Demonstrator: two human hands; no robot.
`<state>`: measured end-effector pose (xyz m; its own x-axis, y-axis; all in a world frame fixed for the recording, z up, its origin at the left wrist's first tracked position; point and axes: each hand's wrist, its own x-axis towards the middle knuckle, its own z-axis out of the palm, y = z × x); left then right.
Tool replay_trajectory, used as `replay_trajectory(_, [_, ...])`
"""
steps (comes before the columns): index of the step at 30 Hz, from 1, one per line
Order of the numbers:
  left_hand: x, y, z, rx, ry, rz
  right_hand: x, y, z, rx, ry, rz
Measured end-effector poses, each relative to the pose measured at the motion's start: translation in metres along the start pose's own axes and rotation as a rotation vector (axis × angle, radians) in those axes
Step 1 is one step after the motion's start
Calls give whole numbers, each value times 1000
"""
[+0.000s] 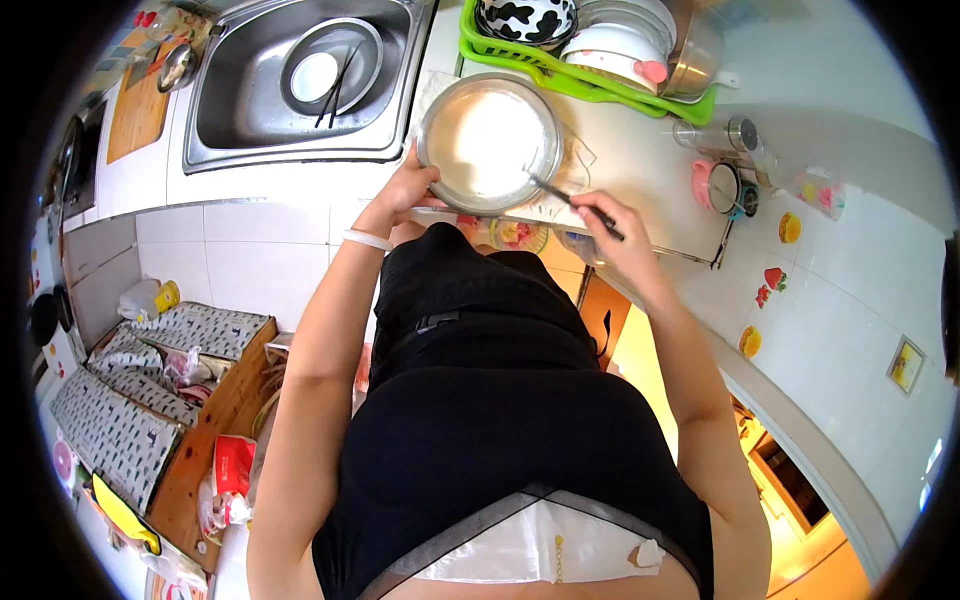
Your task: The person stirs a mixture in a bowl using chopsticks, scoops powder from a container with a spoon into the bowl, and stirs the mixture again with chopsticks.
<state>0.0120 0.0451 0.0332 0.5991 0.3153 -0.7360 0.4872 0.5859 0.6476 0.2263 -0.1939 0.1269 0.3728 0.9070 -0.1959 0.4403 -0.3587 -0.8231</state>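
Note:
A round metal bowl [548, 112] with a pale, creamy white mixture inside stands at the counter's front edge. My left hand [408, 186] is closed on its near left rim, thumb on top and fingers underneath. In my right hand [618, 232] is a black-handled utensil [556, 192], gripped by the handle. Its thin tip reaches over the bowl's right rim; the tip is too small to tell its exact shape.
Left of the bowl is a steel sink [240, 120] holding a basin [372, 75] with a white bowl and black chopsticks. A green dish rack [545, 72] stands behind. A glass jar [710, 135] and a pink cup [703, 184] sit on the right.

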Motion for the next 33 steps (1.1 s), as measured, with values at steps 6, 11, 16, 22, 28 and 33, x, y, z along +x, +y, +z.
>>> replay_trajectory(6, [-5,3,5,44,6,0,3,-3,3,89,72,13])
replay_trajectory(11, [-8,3,9,24,18,41,4,8,-13,-133,68,-83])
replay_trajectory(16, [-11,0,12,59,62,80,-30,9,22,-105,-43,-114])
replay_trajectory(22, [-3,-17,6,26,45,6,-31,-26,72,-21,-33,-197])
replay_trajectory(28, [-4,-30,7,-107,58,23,-19,-46,83,80,-72,-152])
replay_trajectory(33, [-7,-36,6,-166,73,25,-15,-29,48,-149,-187,-146])
